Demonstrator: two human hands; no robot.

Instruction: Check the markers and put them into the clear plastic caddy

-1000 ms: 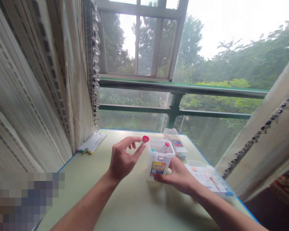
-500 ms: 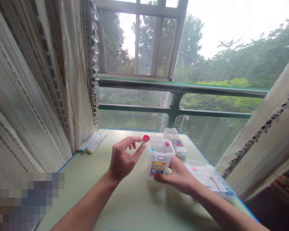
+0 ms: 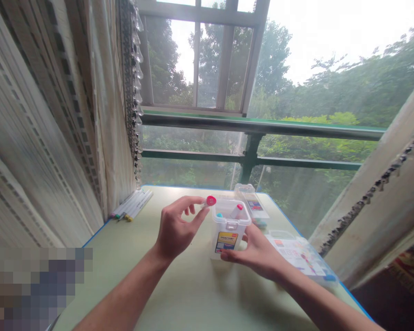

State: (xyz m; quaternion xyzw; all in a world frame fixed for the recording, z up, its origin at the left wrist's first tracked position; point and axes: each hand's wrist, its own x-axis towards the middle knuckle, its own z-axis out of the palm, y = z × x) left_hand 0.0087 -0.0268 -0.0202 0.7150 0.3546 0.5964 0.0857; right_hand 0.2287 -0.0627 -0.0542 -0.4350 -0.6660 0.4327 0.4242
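Head view —
"Where's the marker?"
"My left hand pinches the red-capped marker at the clear box's ten o'clock rim; my right hand grips the box on the bench."
"How far along?"
"Two markers are inside already; several markers lie at nine o'clock."

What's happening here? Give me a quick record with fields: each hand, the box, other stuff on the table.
left hand: pinches a red-capped marker at the box's rim
right hand: steadies the box at its base
box: clear plastic, lid off, upright, a few markers inside
table: pale green, blue-edged
loose markers: far left, beside the curtain
flat clear cases: right of the box
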